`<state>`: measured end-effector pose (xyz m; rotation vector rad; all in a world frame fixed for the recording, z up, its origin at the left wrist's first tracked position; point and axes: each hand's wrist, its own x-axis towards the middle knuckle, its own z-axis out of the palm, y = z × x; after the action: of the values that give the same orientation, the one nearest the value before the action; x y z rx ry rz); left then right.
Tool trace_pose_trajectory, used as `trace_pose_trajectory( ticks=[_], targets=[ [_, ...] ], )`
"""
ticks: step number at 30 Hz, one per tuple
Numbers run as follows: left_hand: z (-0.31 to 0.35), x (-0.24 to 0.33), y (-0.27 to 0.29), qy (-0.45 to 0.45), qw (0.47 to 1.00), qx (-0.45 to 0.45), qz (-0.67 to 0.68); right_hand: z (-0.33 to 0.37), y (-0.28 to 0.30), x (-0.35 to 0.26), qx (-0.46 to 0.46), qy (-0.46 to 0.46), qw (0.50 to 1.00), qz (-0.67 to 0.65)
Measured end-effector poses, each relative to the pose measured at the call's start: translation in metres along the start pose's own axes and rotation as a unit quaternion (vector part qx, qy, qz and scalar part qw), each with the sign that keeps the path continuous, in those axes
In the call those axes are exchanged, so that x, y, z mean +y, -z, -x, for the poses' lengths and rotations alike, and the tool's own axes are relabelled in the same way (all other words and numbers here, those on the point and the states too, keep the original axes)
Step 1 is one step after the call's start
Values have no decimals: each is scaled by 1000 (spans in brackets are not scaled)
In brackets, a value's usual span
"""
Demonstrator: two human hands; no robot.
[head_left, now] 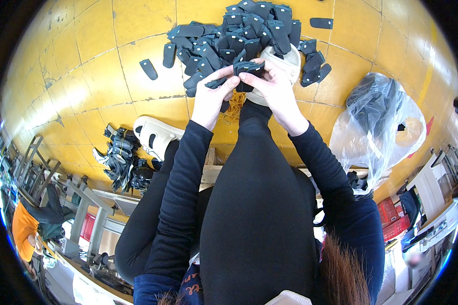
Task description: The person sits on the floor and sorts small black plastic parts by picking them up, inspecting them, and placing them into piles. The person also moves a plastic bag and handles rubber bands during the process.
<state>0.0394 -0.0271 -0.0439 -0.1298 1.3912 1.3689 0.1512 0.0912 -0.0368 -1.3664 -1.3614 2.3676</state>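
My left hand (215, 99) and my right hand (274, 86) meet above the floor, fingers closed around a small stack of dark fabric pieces (248, 70). These are flat and rounded at one end, like shoe tongues. Both thumbs press on the near side of the stack. Another dark piece (216, 83) shows between the fingers and thumb of my left hand. Just beyond my hands lies a heap of similar dark pieces (239, 35), several with small pale labels. Thin yellow bands, like rubber bands (234, 108), lie below my hands.
My right shoe (285, 62) is against the heap; my left shoe (158, 134) stands beside banded dark bundles (122, 152). A clear plastic bag (379, 127) with dark contents sits at the right. Loose pieces (148, 69) dot the yellow floor. A person in orange (24, 229) is far left.
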Motion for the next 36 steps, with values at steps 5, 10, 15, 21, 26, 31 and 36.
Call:
trace_pose_trajectory(
  ticks=[5, 10, 15, 21, 26, 31, 36],
  targets=[
    [-2, 2, -3, 0, 994, 0, 110, 0, -10, 7, 77, 120, 989, 41],
    [-1, 0, -8, 25, 973, -28, 227, 6, -13, 5, 63, 159, 985, -27],
    [-1, 4, -10, 37, 964, -60, 257, 18, -13, 0, 52, 131, 987, -72],
    [5, 11, -7, 73, 948, -29, 309, 13, -13, -5, 60, 89, 988, -108],
    [2, 8, -4, 73, 949, -31, 304, 11, -10, -8, 41, 17, 997, -69],
    [2, 5, -2, -6, 990, -11, 139, 13, -10, -6, 55, 16, 995, -82],
    [5, 8, -5, -64, 998, 22, -3, 11, -13, -6, 82, 26, 993, -86]
  ],
)
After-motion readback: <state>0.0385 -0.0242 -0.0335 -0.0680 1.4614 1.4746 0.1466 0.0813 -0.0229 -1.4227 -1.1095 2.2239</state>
